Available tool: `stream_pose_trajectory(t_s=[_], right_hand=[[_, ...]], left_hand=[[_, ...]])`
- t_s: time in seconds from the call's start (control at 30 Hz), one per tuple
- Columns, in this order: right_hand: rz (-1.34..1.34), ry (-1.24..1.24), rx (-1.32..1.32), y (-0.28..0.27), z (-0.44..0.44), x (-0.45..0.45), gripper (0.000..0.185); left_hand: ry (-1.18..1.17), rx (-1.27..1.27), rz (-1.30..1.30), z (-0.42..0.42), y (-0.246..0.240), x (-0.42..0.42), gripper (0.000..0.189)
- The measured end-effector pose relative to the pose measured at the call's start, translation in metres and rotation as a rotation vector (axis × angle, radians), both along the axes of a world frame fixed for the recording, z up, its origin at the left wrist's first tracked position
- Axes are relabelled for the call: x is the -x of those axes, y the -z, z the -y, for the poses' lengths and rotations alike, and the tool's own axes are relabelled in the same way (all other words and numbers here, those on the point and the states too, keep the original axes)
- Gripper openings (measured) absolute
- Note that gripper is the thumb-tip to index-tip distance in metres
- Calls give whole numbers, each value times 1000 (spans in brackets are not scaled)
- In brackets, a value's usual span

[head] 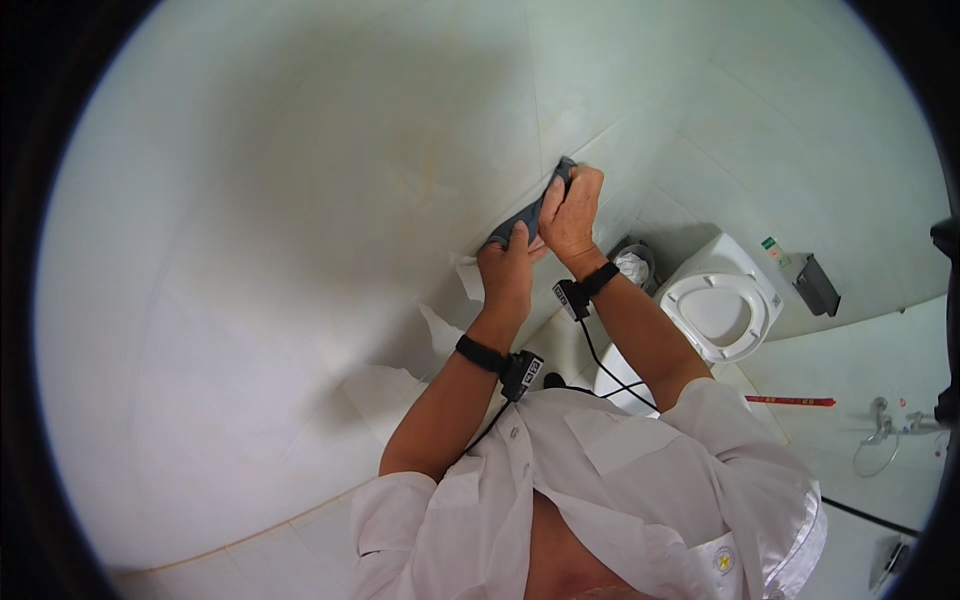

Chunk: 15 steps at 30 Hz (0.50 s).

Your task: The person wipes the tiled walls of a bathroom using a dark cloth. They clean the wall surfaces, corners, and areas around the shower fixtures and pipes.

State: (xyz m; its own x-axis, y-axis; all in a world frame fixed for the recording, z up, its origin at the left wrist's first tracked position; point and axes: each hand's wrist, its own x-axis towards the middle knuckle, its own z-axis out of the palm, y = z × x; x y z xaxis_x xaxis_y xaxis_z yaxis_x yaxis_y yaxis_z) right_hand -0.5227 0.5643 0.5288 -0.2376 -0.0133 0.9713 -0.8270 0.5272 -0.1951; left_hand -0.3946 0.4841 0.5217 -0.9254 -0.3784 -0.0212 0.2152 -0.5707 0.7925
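A dark grey cloth (pixel 528 215) is stretched between my two hands against the pale tiled wall (pixel 360 187). My left hand (pixel 507 271) grips its lower end, with the thumb on top. Higher up and to the right, my right hand (pixel 574 210) holds the other end, fingers bent over it. Just below the cloth, torn white pieces, perhaps paper or wall covering (pixel 470 277), stick out at the wall. Both wrists wear black straps with small cabled devices.
Right of my arms stands a white toilet (pixel 766 300) with its seat down, beside a bin (pixel 643 253) holding crumpled white paper. A grey wall holder (pixel 817 285), a red stick (pixel 791 401) and a metal shower tap (pixel 881 421) are farther right.
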Motion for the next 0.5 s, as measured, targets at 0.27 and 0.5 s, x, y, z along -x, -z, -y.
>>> stream_pose_trajectory(t_s=[0.27,0.5], right_hand=[[259,109,152,-41,-38,56,23],[427,-3,187,-94,-65,57,28]], left_hand=[[0,79,-166,-17,-43,37,32],[-90,276,-194,-40,-115,35,35]])
